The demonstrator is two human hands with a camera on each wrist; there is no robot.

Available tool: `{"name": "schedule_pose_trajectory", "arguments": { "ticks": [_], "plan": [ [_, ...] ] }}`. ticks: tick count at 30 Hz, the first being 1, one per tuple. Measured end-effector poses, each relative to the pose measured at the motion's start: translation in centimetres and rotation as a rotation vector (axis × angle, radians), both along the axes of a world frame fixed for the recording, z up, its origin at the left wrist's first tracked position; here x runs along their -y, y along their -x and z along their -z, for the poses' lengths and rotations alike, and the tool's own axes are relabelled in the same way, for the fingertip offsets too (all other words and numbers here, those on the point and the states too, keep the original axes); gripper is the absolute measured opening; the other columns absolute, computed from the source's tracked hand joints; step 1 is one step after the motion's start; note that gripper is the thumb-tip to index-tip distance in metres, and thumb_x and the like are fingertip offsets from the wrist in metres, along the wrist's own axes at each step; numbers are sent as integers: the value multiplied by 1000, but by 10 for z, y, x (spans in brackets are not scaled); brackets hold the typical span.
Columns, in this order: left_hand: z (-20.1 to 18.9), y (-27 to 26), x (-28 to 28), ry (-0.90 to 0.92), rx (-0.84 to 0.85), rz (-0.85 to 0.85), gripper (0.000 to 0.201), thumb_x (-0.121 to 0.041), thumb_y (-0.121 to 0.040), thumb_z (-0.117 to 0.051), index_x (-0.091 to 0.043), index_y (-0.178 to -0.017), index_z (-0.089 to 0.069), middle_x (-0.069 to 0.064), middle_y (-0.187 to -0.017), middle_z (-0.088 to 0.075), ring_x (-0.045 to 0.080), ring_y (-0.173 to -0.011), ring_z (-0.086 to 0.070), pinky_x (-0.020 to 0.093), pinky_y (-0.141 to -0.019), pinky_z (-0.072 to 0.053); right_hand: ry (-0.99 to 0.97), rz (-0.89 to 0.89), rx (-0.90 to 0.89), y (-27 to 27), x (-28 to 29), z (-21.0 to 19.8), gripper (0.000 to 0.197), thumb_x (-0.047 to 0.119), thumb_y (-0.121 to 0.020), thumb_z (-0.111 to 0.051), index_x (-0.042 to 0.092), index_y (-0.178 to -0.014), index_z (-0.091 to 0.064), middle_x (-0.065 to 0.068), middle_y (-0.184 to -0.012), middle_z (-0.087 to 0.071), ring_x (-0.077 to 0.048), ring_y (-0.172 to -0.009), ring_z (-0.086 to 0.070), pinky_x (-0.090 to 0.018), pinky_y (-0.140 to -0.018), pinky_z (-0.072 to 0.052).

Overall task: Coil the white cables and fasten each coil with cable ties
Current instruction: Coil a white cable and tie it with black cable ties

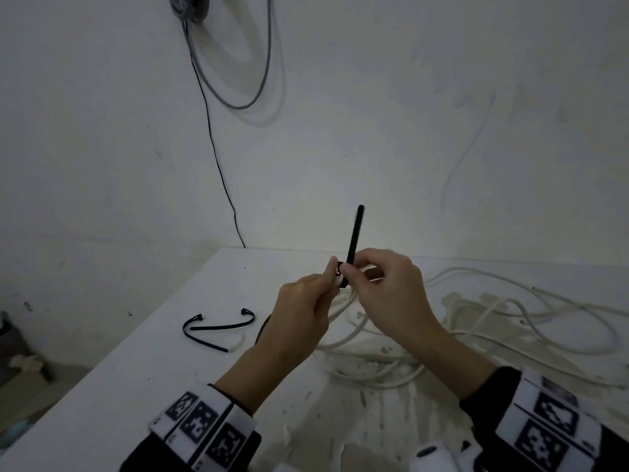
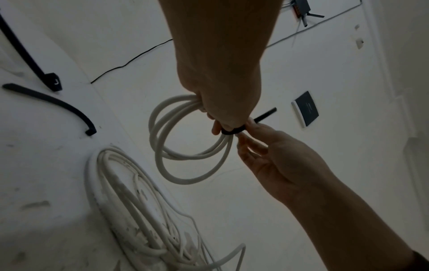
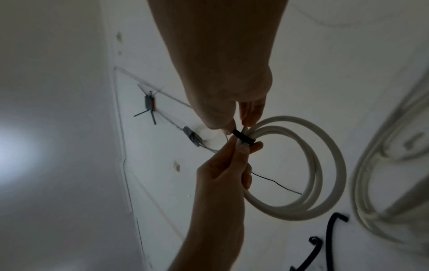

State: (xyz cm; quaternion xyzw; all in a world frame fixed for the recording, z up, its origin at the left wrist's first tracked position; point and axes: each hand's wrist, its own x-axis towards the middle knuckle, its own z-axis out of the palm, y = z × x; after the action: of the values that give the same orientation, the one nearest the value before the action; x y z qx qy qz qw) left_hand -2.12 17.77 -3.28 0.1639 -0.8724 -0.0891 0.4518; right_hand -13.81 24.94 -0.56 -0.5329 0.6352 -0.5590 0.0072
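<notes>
Over the white table (image 1: 170,386) my two hands meet. My left hand (image 1: 332,274) grips a small coil of white cable (image 2: 185,146), which hangs below it. Around the coil's strands goes a black cable tie (image 2: 232,131), wrapped just under the left fingertips. My right hand (image 1: 350,270) pinches the tie close to the coil, and the tie's tail (image 1: 355,233) sticks straight up. In the right wrist view the coil (image 3: 325,165) and the tie's band (image 3: 243,138) show between both hands. In the head view the hands hide most of the coil.
Two spare black ties (image 1: 218,330) lie on the table to the left of my hands. A loose heap of white cables (image 1: 493,321) covers the table's right side. Grey cable loops (image 1: 238,63) and a thin black wire (image 1: 218,158) hang on the wall behind. The table's left edge (image 1: 136,335) drops to the floor.
</notes>
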Motion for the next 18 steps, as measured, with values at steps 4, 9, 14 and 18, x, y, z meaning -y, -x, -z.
{"name": "schedule_pose_trajectory", "arguments": {
  "ticks": [4,9,14,18],
  "plan": [
    [4,2,2,12,-17,-1,41,-4,-85,-53,0,-125,-55,7,-74,-69,10,-72,-51,-3,-63,-33,-135,-124,231,11,0,-1,10,16,-85,-66,10,-77,-65,-10,-81,-71,-23,-66,-67,-30,-70,-54],
    [2,-7,2,84,129,95,43,-16,-90,-39,-3,-129,-53,7,-82,-71,20,-67,-61,27,-59,-49,-307,-459,478,29,-7,-10,12,0,-85,-62,0,-73,-59,-13,-83,-66,-15,-65,-62,-21,-62,-52],
    [-1,-2,6,82,216,90,41,-13,-92,-42,-3,-131,-52,9,-82,-72,21,-64,-60,16,-63,-39,-284,-258,32,29,-6,-2,12,7,-82,-68,-1,-77,-61,-5,-79,-71,-16,-64,-65,-32,-63,-56],
    [-3,0,1,-136,226,42,39,-14,-97,-47,-11,-136,-47,4,-68,-63,1,-50,-47,8,-54,-32,-141,-190,-125,25,-4,6,15,9,-77,-72,3,-68,-62,-8,-79,-72,-22,-75,-67,-42,-74,-55]
  ]
}}
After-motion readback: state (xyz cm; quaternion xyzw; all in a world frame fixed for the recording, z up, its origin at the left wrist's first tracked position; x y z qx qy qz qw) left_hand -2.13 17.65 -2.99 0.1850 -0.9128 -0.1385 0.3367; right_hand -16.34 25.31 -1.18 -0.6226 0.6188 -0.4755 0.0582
